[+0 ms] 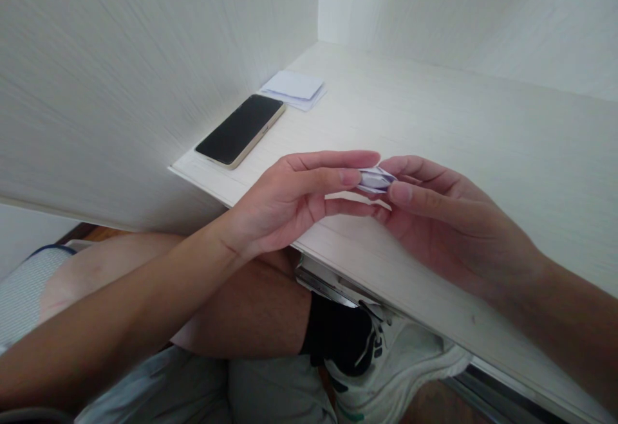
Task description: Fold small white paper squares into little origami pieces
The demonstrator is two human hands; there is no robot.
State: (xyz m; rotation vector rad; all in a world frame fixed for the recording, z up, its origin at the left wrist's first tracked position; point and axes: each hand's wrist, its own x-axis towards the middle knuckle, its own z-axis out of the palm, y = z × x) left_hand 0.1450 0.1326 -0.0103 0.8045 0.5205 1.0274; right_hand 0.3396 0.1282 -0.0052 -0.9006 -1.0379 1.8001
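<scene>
A small folded piece of white paper (375, 179) is held above the front edge of a pale wooden desk (434, 128). My left hand (294, 199) reaches in from the left, its thumb and fingertips pinching the paper's left side. My right hand (444, 218) comes from the right, thumb on top and fingers beneath, gripping the paper's right side. The fingertips of both hands meet around the paper, which is mostly hidden between them.
A dark-screened phone (240, 130) lies at the desk's left edge beside a wall panel. A small stack of white paper sheets (294, 88) sits behind it near the corner. Below the desk are my crossed legs, a black sock and a white shoe (400, 359).
</scene>
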